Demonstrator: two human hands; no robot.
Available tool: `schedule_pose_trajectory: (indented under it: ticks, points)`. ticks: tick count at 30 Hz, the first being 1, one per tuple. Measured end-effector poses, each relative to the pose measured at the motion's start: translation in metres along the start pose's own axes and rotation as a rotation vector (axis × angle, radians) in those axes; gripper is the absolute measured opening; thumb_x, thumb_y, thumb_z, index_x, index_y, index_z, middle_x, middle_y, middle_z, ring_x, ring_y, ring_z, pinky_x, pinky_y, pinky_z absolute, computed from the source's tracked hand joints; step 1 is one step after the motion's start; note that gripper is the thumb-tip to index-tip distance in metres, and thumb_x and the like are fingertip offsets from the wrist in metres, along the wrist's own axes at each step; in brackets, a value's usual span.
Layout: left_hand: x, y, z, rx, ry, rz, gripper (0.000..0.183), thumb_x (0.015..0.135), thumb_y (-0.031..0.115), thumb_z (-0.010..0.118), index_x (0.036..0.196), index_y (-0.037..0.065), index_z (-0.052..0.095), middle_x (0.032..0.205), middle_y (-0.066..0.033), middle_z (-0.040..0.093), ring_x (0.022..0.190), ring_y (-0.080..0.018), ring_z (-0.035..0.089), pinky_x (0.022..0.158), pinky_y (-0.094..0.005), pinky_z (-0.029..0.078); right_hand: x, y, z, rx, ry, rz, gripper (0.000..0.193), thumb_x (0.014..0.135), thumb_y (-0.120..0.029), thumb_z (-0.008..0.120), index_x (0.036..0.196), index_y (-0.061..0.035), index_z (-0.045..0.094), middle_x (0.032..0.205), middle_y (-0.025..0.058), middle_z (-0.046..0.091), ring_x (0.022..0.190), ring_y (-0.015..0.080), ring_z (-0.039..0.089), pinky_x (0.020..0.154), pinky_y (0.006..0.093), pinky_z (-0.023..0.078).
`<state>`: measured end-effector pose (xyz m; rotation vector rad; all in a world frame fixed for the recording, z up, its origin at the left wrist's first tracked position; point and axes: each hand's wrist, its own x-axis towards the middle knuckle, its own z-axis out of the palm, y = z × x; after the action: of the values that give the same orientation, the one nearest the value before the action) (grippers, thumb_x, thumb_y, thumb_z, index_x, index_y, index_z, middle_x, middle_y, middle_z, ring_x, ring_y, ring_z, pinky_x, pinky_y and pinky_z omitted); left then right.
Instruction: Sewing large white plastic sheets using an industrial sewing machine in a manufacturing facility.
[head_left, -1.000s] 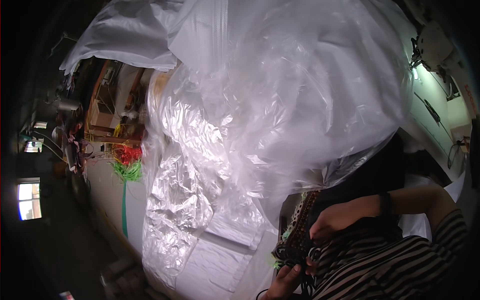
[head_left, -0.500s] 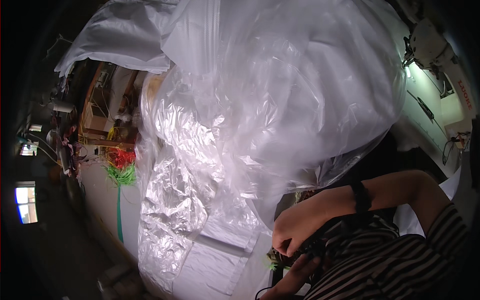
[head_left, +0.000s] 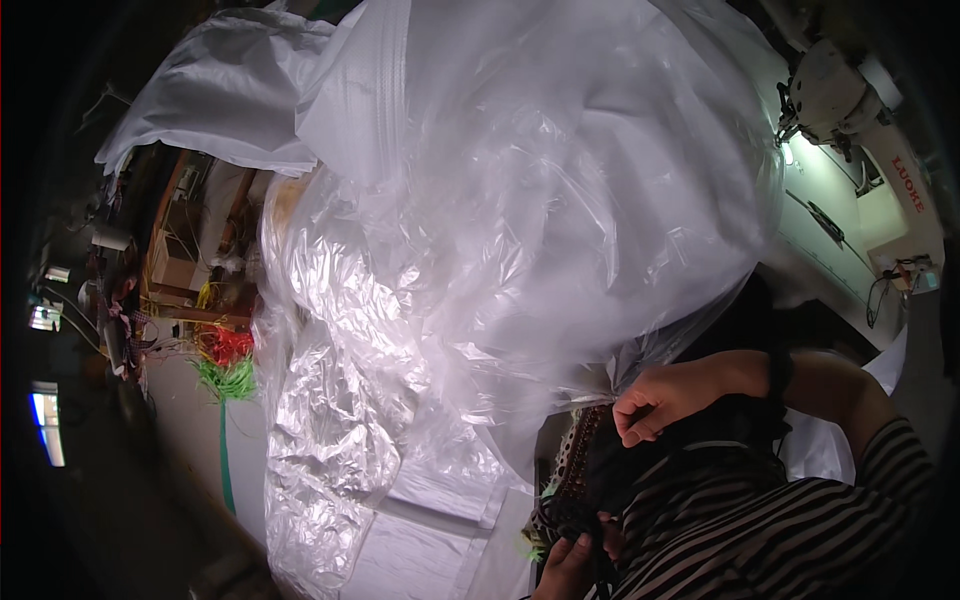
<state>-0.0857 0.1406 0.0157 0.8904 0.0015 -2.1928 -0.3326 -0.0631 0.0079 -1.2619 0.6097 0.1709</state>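
A big, crumpled clear plastic bag (head_left: 350, 400) with white woven sheeting (head_left: 370, 110) fills the middle of the view. My right hand (head_left: 665, 400), a dark band at its wrist, reaches in from the right. Its fingers are curled closed beside the bag's lower right edge, where folds of film run up to the knuckles. Whatever lies within those fingers is hidden. Lower down, my left hand (head_left: 568, 568) is closed around a black, cord-like bundle (head_left: 572, 520) in front of my striped shirt. A brown, patterned strip (head_left: 575, 455) shows between the hands.
At the upper right stands a white sewing machine (head_left: 830, 100) with a lit work area. Red strands (head_left: 225, 345) and green strands (head_left: 228, 378) hang on the left, near wooden shelving (head_left: 185, 235). A green strip (head_left: 226, 460) runs down a pale surface.
My right hand has moved up and right, away from the left hand, to the bag's edge. More of the black bundle and the patterned strip shows. The whole view has shifted slightly.
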Motion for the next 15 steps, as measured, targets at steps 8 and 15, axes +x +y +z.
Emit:
schedule_pose_trajectory:
  ticks: [8, 15]
  points:
    - [0.002, -0.003, -0.005, -0.057, -0.023, -0.011, 0.028, 0.104, 0.028, 0.047, 0.122, 0.006, 0.048, 0.091, -0.0041, 0.050, 0.085, -0.0178, 0.049, 0.083, -0.0334, 0.044, -0.016, -0.007, 0.008, 0.164, -0.036, 0.010, 0.035, 0.098, -0.033, 0.061, 0.102, 0.0010, 0.061, 0.078, 0.0017, 0.062, 0.072, 0.0082, 0.059, 0.070, 0.0251, 0.047]
    - [0.002, -0.007, -0.015, -0.107, -0.023, -0.003, 0.031, 0.104, 0.030, 0.047, 0.124, 0.007, 0.048, 0.090, -0.0028, 0.049, 0.086, -0.0179, 0.049, 0.088, -0.0344, 0.042, -0.012, -0.003, 0.007, 0.160, 0.008, 0.061, 0.035, 0.097, -0.033, 0.063, 0.099, 0.0020, 0.062, 0.078, 0.0017, 0.064, 0.070, 0.0086, 0.061, 0.067, 0.0250, 0.048]
